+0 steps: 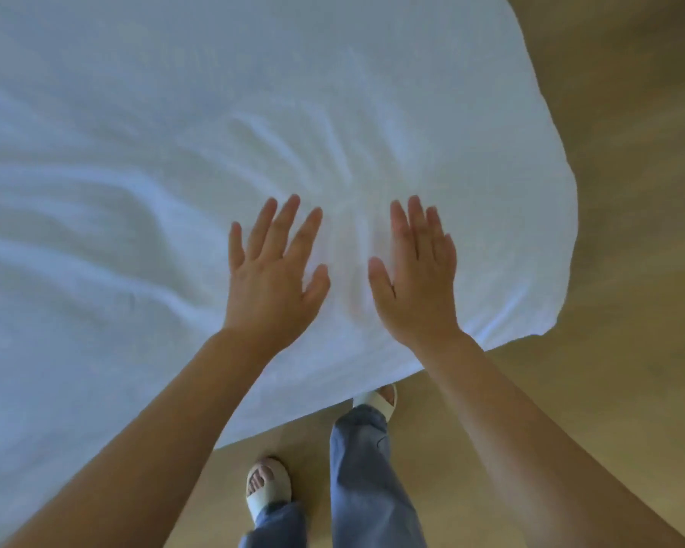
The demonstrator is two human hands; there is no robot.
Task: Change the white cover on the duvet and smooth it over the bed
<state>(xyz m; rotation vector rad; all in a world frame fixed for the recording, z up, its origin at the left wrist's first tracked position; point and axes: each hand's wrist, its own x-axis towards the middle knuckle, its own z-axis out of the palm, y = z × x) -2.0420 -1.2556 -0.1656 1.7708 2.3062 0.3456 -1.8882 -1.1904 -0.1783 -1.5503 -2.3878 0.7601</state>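
Observation:
The white duvet in its cover (175,132) spreads over the bed and fills most of the view. Soft wrinkles run across its left half and fan out above my hands. My left hand (273,274) lies flat on the cover near the bed's near corner, fingers straight and spread. A short way to its right, my right hand (416,274) rests flat on the cover too, fingers straight and close together. Neither hand grips the fabric. The cover's corner (546,310) hangs over the bed edge at the right.
Tan wooden floor (609,369) runs along the right and bottom of the bed. My legs in blue jeans (364,468) and white slippers (267,488) stand on the floor right at the bed's edge.

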